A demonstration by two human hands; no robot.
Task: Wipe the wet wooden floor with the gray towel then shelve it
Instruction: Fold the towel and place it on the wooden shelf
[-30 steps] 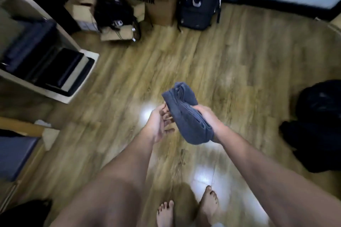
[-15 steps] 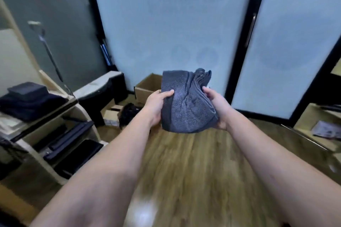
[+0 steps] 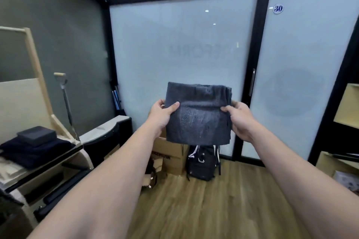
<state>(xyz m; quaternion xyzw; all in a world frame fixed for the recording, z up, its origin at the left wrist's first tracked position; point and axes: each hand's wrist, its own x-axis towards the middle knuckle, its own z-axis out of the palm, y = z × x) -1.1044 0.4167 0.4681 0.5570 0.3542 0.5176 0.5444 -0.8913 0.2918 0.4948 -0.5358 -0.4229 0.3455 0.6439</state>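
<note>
The gray towel (image 3: 198, 114) is folded into a flat rectangle and held up at chest height in front of the frosted glass doors. My left hand (image 3: 161, 114) pinches its left edge, thumb on the front. My right hand (image 3: 240, 119) grips its right edge the same way. The wooden floor (image 3: 213, 203) lies below, between my outstretched arms. A shelf unit (image 3: 58, 153) stands at the left with dark folded towels (image 3: 33, 145) stacked on its top level.
Cardboard boxes (image 3: 171, 157) and a black backpack (image 3: 203, 163) sit on the floor against the glass doors. A tool with a long handle (image 3: 66, 103) leans by the left wall. Another light wooden shelf (image 3: 345, 134) stands at the right edge.
My view rose from the floor to the doors. The towel went from a loose bundle in my right hand to a flat folded rectangle held by both hands.
</note>
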